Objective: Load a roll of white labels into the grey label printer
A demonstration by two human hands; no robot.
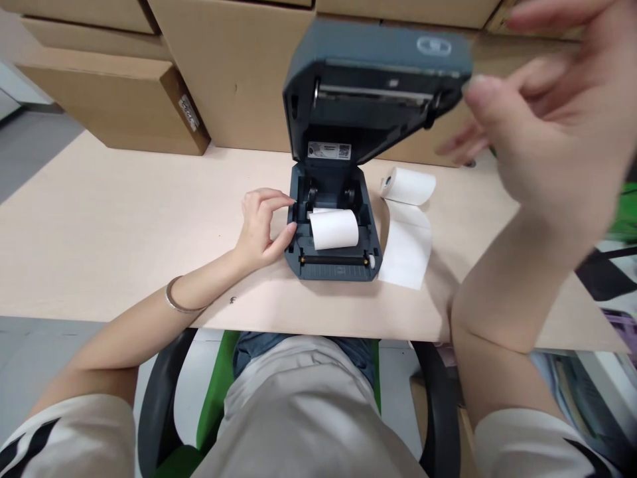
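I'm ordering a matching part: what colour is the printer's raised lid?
The lid is dark blue-grey; head view.

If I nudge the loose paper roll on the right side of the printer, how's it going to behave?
The paper roll would probably roll if pushed, since it lies on its curved side. The thin strip spread in front of it looks floppy and might drag or crease. Being small beside the printer, the roll is likely fairly light.
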